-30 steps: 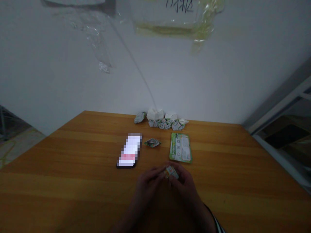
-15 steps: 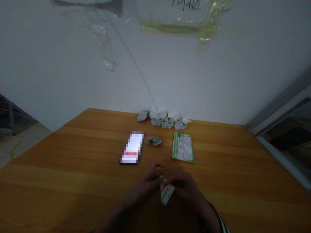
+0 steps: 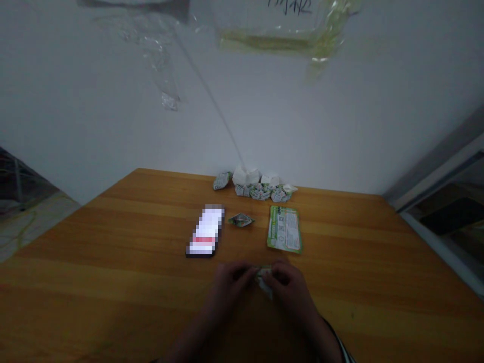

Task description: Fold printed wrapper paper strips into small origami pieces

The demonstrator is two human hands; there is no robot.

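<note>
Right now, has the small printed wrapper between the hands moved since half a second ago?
Yes. The small printed wrapper has moved upward in the picture, nearer to the flat green-edged packet, which has stayed in place.

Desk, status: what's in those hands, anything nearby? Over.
Left hand, right hand: pinching small, folded, pale printed paper-like piece. Beyond them: black-edged rectangular phone, screen lit; flat green-and-white rectangular printed packet, apart from hands.

The left hand (image 3: 233,282) and the right hand (image 3: 288,281) hold between them a small printed piece (image 3: 265,288); beyond them, on the wooden desk (image 3: 113,237), lie a smartphone (image 3: 206,231), a folded wrapper (image 3: 242,220) and a green-edged flat packet (image 3: 285,229); crumpled printed pieces (image 3: 260,191) lie near the wall (image 3: 302,126).
</note>
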